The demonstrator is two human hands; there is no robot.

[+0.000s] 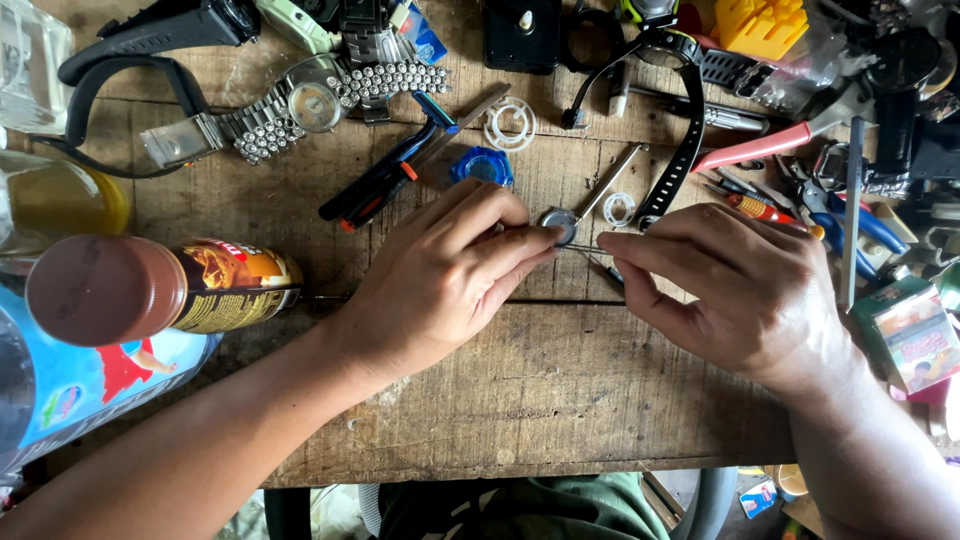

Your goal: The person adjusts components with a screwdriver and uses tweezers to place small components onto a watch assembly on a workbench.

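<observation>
Nearest, the left hand pinches a small round watch part at its fingertips. At three o'clock, the right hand holds a thin tool against it. Work seems midway; metal-band watch lies beyond, at eleven o'clock.

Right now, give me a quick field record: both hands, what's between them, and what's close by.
left hand: fingers pinch a small round metal part
right hand: fingers pinch a thin metal tool, tip at the part
surface: worn wooden bench
above hands: blue ring, white plastic rings, black watch strap
left side: bottle with brown cap, steel bracelet watch
right side: red-handled pliers
</observation>
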